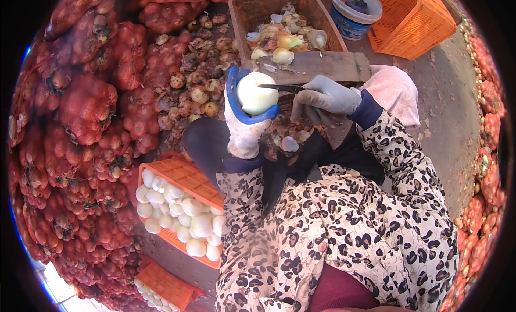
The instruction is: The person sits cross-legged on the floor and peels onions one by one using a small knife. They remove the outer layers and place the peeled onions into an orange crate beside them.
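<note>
My left hand (246,120), in a white work glove with blue-coated fingers, is closed around a large peeled white onion (258,95). A knife with a dark blade (280,87) is held in my right hand (328,97), which wears a greyish glove. The blade's tip lies against the onion's upper face. Just beyond both hands, a wooden board (314,68) lies across the near end of a brown plastic crate (240,33) that contains onions and pieces of skin. One pale onion (283,56) rests at the board's far edge.
An orange crate (181,175) of peeled onions stands at my left, a smaller one (163,285) behind it. Red mesh sacks of onions (86,108) pile up along the left. Loose onions (199,94) cover the ground. A bucket (354,13) and orange crates (419,25) stand at the upper right.
</note>
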A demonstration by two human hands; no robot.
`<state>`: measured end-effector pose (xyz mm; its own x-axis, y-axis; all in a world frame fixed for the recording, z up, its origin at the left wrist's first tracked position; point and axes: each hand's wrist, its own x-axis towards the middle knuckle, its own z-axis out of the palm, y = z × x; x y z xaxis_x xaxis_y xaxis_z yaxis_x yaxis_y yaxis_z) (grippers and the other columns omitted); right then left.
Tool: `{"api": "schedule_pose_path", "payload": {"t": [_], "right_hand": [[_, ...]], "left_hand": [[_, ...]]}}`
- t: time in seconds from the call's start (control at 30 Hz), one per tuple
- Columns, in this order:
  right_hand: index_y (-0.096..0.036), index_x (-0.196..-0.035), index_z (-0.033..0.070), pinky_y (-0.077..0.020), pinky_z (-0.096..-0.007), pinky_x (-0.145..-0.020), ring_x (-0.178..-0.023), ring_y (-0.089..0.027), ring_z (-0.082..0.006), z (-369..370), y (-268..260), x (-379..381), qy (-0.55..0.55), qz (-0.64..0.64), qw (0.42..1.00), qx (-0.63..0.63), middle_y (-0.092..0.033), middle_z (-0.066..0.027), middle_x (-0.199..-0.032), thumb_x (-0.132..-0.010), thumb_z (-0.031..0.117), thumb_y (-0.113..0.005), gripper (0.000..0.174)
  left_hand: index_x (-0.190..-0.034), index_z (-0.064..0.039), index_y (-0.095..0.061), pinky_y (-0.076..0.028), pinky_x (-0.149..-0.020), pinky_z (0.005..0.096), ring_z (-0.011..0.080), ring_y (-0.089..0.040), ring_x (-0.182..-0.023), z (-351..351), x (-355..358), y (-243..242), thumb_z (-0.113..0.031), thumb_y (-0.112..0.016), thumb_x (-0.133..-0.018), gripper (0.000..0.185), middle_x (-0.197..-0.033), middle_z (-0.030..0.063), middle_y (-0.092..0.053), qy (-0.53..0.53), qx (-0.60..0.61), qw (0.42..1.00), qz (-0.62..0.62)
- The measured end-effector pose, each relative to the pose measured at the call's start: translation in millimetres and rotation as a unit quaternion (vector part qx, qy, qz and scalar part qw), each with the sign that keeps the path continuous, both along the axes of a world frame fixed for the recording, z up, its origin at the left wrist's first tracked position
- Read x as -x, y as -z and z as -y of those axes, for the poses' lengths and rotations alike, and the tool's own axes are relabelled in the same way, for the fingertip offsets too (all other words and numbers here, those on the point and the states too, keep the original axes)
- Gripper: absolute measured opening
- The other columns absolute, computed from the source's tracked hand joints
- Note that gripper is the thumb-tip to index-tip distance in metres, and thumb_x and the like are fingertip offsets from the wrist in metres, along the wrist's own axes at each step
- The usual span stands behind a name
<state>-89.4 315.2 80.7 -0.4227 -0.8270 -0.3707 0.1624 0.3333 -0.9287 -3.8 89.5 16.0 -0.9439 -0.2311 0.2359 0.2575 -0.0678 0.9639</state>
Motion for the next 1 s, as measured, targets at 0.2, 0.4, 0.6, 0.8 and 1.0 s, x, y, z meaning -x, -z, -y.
{"api": "schedule_pose_path", "payload": {"t": [0.2,0.4,0.6,0.8,1.0], "right_hand": [[-0.071,-0.09,-0.004,-0.0408,-0.0223,-0.036,-0.037,-0.055,-0.0122,-10.0,24.4,7.6,0.156,0.046,0.987,-0.012,-0.063,-0.0111,-0.056,-0.103,0.062,-0.038,0.075],[-0.07,-0.085,-0.006,-0.0409,-0.0228,-0.037,-0.037,-0.055,-0.0132,-7.2,20.2,0.7,0.032,-0.003,0.999,0.006,-0.063,-0.012,-0.054,-0.102,0.065,-0.04,0.078],[-0.067,-0.085,-0.004,-0.0369,-0.0248,-0.03,-0.033,-0.051,-0.013,-4.5,33.6,10.9,0.217,0.085,0.971,-0.046,-0.059,-0.0096,-0.051,-0.103,0.061,-0.043,0.072],[-0.069,-0.1,-0.005,-0.0409,-0.0254,-0.037,-0.037,-0.053,-0.0141,8.6,6.8,-19.2,0.182,0.024,0.983,-0.02,-0.062,-0.0086,-0.06,-0.099,0.054,-0.058,0.06],[-0.069,-0.107,0.002,-0.045,-0.0219,-0.043,-0.051,-0.061,-0.0092,42.8,-1.5,-23.3,0.243,-0.053,0.968,-0.027,-0.068,-0.0076,-0.078,-0.089,0.025,-0.074,0.029]], "left_hand": [[-0.154,0.002,-0.028,-0.053,-0.099,0.0356,0.024,-0.06,-0.119,-6.2,-3.7,-0.5,-0.019,-0.095,-0.063,0.116,-0.138,0.0123,-0.054,0.028,-0.046,0.998,0.011],[-0.155,0.002,-0.027,-0.052,-0.1,0.0359,0.0235,-0.06,-0.119,-3.8,-6.8,-1.9,-0.021,-0.097,-0.062,0.118,-0.138,0.0122,-0.055,0.027,-0.015,0.999,0.023],[-0.154,0.003,-0.028,-0.052,-0.1,0.0356,0.023,-0.061,-0.119,-5.5,-8.7,-1.4,-0.019,-0.096,-0.062,0.116,-0.135,0.0118,-0.056,0.031,-0.046,0.998,0.034],[-0.155,0.0,-0.03,-0.053,-0.099,0.0341,0.0211,-0.06,-0.119,-4.4,-17.0,-2.5,-0.014,-0.095,-0.061,0.114,-0.135,0.0114,-0.056,0.038,-0.08,0.995,0.043],[-0.152,0.002,-0.036,-0.05,-0.103,0.0349,0.0233,-0.059,-0.122,-0.8,-23.1,-4.6,-0.013,-0.09,-0.059,0.108,-0.137,0.0146,-0.056,0.019,0.009,0.999,0.043]]}}
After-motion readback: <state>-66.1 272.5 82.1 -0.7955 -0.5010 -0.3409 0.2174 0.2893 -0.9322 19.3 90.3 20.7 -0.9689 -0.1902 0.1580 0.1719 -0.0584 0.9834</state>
